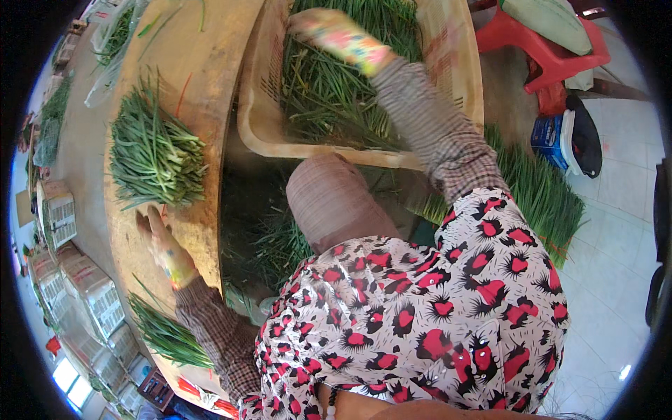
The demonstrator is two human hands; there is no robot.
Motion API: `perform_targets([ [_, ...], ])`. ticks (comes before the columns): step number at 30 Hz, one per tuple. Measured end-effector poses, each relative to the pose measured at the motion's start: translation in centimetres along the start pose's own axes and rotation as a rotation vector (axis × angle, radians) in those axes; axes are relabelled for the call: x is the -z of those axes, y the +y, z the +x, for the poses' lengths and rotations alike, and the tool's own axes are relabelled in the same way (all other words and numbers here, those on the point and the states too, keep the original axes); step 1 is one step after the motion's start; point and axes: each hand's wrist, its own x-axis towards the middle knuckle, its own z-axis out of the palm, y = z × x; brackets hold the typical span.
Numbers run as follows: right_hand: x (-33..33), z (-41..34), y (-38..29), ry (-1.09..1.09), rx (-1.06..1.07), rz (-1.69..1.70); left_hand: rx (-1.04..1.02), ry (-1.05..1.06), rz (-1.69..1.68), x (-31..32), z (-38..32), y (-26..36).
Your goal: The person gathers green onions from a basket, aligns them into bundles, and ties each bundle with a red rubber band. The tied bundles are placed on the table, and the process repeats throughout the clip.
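Note:
My left hand (167, 252), in a floral glove, is at the wooden table with fingers apart and nothing visible in them. Just beyond its fingertips lies a thick pile of green chives (157, 147), pale cut ends turned right. Part of a red tie (184, 94) sticks out beside the pile. My right hand (336, 37), gloved likewise and blurred by motion, is over the large plastic crate (273, 148). Loose chives (336, 100) fill much of the crate under that hand. Whether the right fingers grip any is not clear.
On the table (205, 231), a smaller chive bunch (168, 331) lies near my left forearm, by red ties (191, 387). Chive bundles (546, 194) rest on the floor at right. Beyond are a blue bucket (547, 134) and red stool (546, 79). Boxes (92, 283) line the left.

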Motion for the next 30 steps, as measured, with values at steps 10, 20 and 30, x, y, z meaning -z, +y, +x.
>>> perform_targets([
  [10,9.1,-8.9,6.8,0.0,-0.348,-0.775,-0.713,-0.061,0.747,0.5,-9.6,-3.5],
  [20,14.6,-14.1,7.2,0.149,-0.597,-1.0,-0.533,-0.152,0.82,2.1,-10.5,-4.1],
  [30,10.6,-12.0,3.9,-0.605,-0.942,-0.978,-0.622,-0.202,0.824,1.5,-11.3,-0.3],
])
